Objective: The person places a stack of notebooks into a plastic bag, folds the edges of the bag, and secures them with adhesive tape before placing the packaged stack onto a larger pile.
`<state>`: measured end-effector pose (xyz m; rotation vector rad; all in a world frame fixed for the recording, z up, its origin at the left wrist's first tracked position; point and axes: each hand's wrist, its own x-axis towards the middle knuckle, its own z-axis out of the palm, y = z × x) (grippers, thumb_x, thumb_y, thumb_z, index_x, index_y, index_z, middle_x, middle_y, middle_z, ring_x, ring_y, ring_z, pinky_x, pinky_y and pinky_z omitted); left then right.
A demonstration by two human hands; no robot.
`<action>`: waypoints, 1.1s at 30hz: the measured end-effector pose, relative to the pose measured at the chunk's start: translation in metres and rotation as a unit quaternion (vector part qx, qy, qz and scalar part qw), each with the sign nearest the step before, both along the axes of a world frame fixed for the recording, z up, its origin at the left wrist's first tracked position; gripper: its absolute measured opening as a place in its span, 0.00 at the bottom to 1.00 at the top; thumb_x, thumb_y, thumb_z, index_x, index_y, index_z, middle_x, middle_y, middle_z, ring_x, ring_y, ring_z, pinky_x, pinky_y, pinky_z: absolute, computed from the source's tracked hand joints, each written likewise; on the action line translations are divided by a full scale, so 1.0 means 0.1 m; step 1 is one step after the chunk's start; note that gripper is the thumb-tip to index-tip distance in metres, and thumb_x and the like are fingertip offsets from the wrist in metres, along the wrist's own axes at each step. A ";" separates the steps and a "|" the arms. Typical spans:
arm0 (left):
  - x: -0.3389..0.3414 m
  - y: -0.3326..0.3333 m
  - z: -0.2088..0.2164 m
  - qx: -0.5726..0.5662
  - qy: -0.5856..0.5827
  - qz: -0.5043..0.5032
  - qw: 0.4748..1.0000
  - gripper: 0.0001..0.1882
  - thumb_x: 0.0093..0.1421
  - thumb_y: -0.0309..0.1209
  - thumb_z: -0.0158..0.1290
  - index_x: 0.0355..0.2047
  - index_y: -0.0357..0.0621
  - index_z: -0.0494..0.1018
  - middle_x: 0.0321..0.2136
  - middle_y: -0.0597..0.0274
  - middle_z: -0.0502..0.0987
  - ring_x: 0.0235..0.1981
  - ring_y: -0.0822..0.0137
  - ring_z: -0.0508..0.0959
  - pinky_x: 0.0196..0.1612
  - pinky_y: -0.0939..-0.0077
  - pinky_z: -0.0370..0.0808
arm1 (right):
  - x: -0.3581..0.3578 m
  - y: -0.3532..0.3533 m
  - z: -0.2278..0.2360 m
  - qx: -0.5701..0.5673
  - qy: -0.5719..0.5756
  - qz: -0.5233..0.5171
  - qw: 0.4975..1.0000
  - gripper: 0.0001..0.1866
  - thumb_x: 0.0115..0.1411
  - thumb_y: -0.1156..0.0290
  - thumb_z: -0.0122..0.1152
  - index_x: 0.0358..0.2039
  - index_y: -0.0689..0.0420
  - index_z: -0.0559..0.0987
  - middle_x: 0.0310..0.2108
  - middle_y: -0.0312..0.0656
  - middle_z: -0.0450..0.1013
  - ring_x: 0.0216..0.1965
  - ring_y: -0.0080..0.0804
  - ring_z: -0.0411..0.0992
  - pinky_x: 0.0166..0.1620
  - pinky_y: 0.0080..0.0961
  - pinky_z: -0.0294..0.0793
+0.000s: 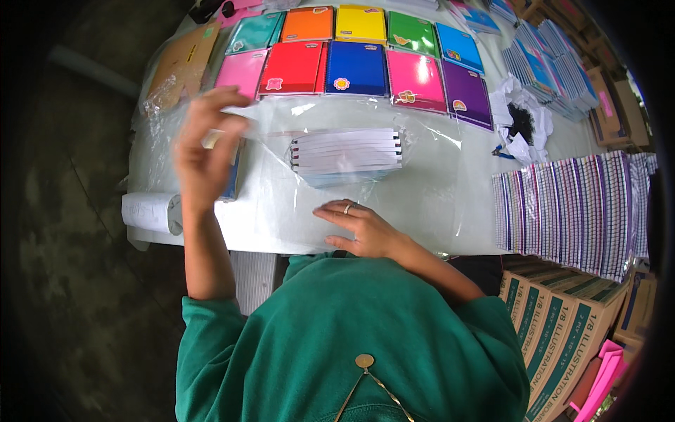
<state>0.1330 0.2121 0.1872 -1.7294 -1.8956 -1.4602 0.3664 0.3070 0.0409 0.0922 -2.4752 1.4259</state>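
Observation:
A stack of notebooks [346,151], page edges toward me, sits mid-table under clear plastic film [429,162]. My left hand [209,144] is raised to the left of the stack, blurred by motion. Its thumb and a finger come together at the film's left edge, in what looks like a pinch. My right hand [364,228] lies palm down on the film in front of the stack, fingers stretched out, a ring on one finger. Behind my left wrist a dark blue object [232,179] is partly hidden.
Colourful notebooks [357,68] lie in two rows at the back. Cardboard [184,60] and a white roll [151,213] are at left. At right are crumpled white paper [527,119], blue-handled pliers [501,152], a long notebook row [562,211] and cartons [562,330].

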 end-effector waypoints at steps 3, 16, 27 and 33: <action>-0.04 0.00 0.06 -0.004 -0.128 0.069 0.989 0.09 0.57 0.30 0.52 0.30 0.35 0.75 0.29 0.59 0.76 0.31 0.72 0.73 0.37 0.78 0.69 | -0.08 -0.01 0.08 -0.015 0.055 -0.039 0.998 0.28 0.52 0.68 0.61 0.54 0.61 0.68 0.53 0.48 0.65 0.54 0.45 0.63 0.55 0.35 0.64; 0.03 -0.08 -0.18 0.077 -0.338 0.069 0.935 0.22 0.59 0.31 0.48 0.52 0.34 0.63 0.31 0.56 0.75 0.32 0.69 0.75 0.35 0.79 0.69 | -0.18 -0.02 0.20 0.263 0.135 -0.182 0.938 0.27 0.54 0.57 0.57 0.50 0.62 0.71 0.56 0.44 0.63 0.60 0.42 0.57 0.62 0.40 0.47; 1.04 0.07 -1.25 -0.061 -0.188 0.184 0.963 0.15 0.61 0.26 0.48 0.48 0.38 0.71 0.53 0.48 0.67 0.57 0.56 0.64 0.57 0.65 0.62 | -0.50 0.57 0.53 0.382 -0.025 -0.205 0.901 0.26 0.57 0.61 0.48 0.50 0.67 0.68 0.55 0.57 0.61 0.59 0.47 0.57 0.61 0.41 0.51; 1.13 0.21 -1.04 -0.132 0.077 0.182 0.971 0.15 0.53 0.30 0.57 0.42 0.50 0.76 0.49 0.65 0.73 0.56 0.56 0.64 0.60 0.60 0.51 | -0.44 0.58 0.34 0.171 0.349 -0.297 0.873 0.29 0.49 0.83 0.54 0.54 0.70 0.61 0.56 0.56 0.59 0.57 0.54 0.58 0.57 0.44 0.57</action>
